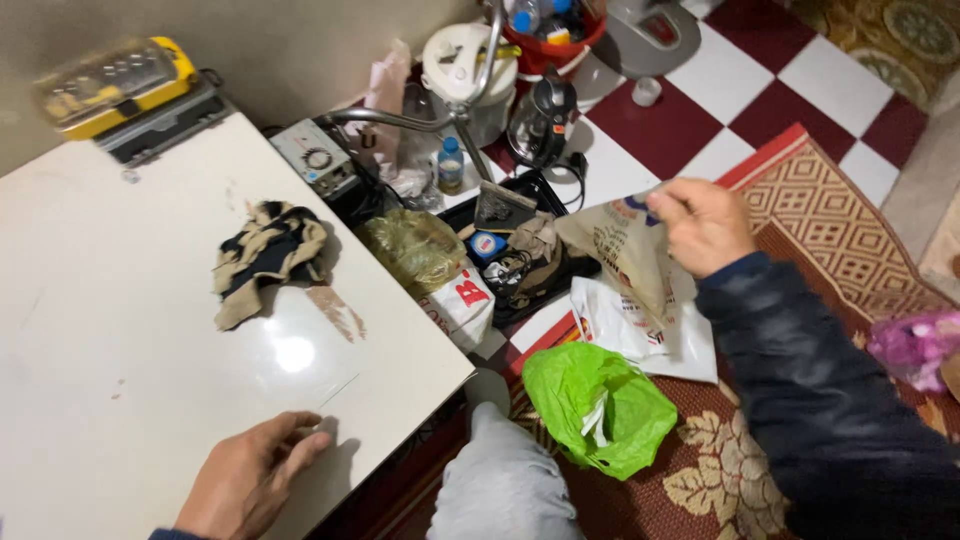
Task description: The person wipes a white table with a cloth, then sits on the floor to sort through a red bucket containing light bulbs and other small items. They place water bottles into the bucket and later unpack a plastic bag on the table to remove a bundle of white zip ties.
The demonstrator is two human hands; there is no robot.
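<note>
Right hand (703,225) clamped on beige bag (622,252), left hand (250,482) spread flat near white table (120,330) edge

Beige plastic bag (625,255): thin, crumpled, printed with dark and coloured markings; pinched at its upper edge by the right hand (705,225) and hanging slack off the floor at about 2 o'clock in the view, its lower part draped in front of a white printed bag on the red patterned rug. White bench (150,330): glossy, smudged top, filling the view from 8 to 11 o'clock; the left hand (250,480) rests flat on its near edge, fingers spread.
</note>
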